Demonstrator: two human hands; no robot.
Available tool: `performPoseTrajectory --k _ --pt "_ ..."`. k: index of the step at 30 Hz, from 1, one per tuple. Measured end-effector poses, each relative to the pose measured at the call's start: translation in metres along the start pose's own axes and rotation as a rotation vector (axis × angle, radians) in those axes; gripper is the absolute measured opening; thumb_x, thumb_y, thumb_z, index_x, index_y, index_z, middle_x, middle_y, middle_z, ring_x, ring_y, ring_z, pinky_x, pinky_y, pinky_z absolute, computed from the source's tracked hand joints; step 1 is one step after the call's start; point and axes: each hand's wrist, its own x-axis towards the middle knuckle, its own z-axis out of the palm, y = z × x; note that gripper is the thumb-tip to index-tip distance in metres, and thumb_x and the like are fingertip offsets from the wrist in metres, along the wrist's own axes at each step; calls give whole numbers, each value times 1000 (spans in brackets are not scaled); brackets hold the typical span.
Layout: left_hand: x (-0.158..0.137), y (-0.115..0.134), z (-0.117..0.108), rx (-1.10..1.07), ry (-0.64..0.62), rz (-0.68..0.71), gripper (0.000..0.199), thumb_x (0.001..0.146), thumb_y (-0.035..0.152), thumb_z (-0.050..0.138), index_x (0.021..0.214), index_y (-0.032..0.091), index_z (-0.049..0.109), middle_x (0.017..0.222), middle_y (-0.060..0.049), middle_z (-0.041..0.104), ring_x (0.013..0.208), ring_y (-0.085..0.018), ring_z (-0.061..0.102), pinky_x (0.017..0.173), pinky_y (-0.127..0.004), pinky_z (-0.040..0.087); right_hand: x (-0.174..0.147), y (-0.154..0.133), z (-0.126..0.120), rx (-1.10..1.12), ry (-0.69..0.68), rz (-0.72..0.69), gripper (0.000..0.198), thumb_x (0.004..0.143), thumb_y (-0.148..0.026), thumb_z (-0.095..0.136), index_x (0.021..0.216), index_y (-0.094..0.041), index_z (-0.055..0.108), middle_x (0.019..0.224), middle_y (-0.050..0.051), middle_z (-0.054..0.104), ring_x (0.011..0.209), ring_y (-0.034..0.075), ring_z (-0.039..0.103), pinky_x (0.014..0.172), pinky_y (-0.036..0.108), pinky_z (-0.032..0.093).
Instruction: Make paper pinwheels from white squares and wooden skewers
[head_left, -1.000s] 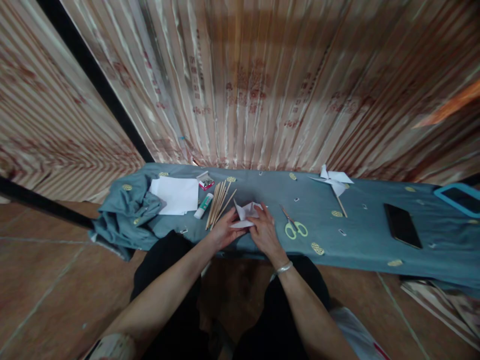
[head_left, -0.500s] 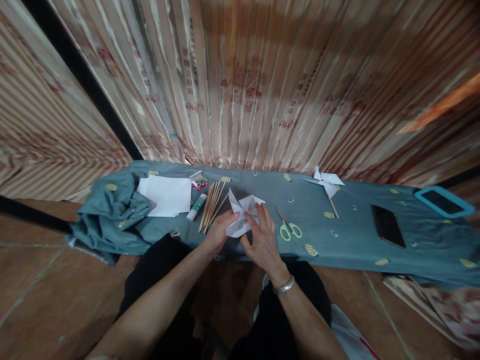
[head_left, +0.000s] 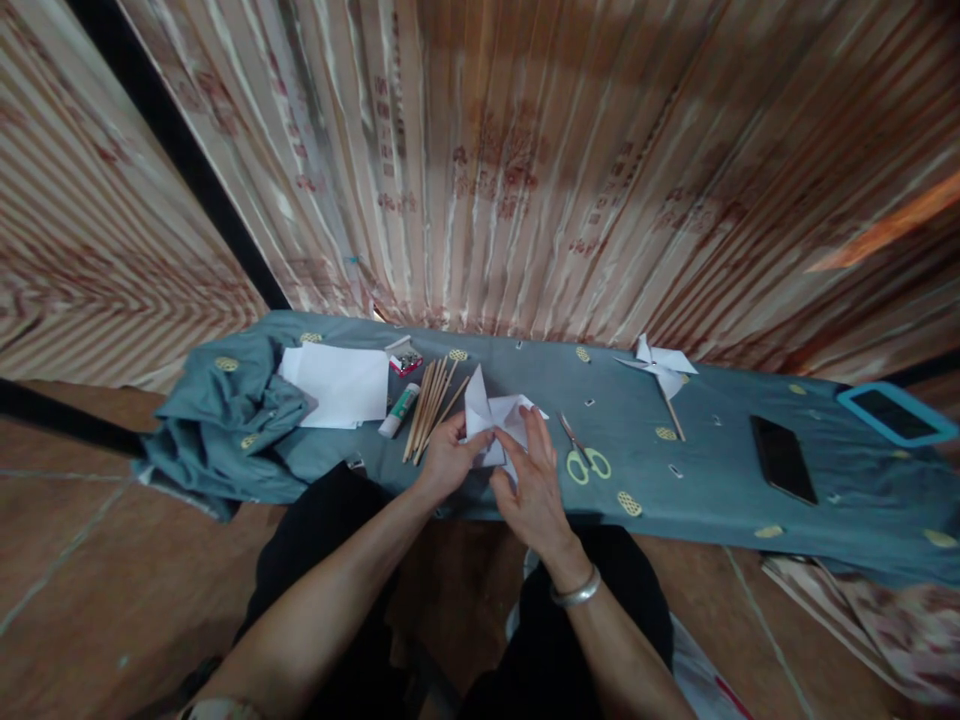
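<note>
Between my hands is a white paper pinwheel (head_left: 480, 405) without a stick, its blades folded toward the middle. My left hand (head_left: 450, 455) grips its left side, thumb pressed on the centre. On the right, my right hand (head_left: 531, 470) holds the paper with fingers over the right blade and a fingertip at the centre. Just left of the paper lie several thin wooden sticks (head_left: 431, 408). Green-handled scissors (head_left: 583, 455) rest with open handles right of my right hand. Farther right lies a finished paper pinwheel (head_left: 658, 368) on a stick.
On the cloth-covered bench (head_left: 712, 480) are a stack of white paper (head_left: 345, 385), a glue stick (head_left: 400, 412) and a small open box of metal pins (head_left: 405, 360). A dark phone (head_left: 782, 458) and a blue-framed tablet (head_left: 896, 413) lie at the right. A curtain (head_left: 495, 200) hangs behind.
My fingers have shifted on the paper, and its left blade now stands taller and more folded in. Both hands still hold it. The whole view has shifted slightly.
</note>
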Motion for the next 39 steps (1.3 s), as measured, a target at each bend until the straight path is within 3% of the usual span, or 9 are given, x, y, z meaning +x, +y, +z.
performPoseTrajectory --k 8,31,35,39 --pt "-1 -2 -1 48 21 19 27 58 27 75 81 13 71 69 -1 70 60 -14 57 59 -25 46 1 -4 -7 70 6 39 41 83 -15 45 121 -18 61 157 11 25 147 30 15 113 57 25" --pt "2 -3 -4 26 52 28 21 57 25 75 73 13 71 65 -1 69 56 -13 56 56 -24 45 2 -7 -11 26 78 -17 34 89 -25 49 119 -18 61 152 14 35 145 29 22 112 54 31" --pt "6 -1 -6 -21 88 23 18 54 24 77 66 14 69 61 1 68 54 -12 55 56 -24 46 2 -1 -21 95 176 75 43 90 -32 51 130 -19 52 149 15 39 140 28 35 111 52 33" --pt "7 4 -8 -105 98 17 26 50 25 81 72 14 71 69 0 71 60 -13 59 64 -26 49 2 14 -21 284 245 299 66 84 -42 61 140 -16 39 147 19 41 135 30 41 108 51 38"
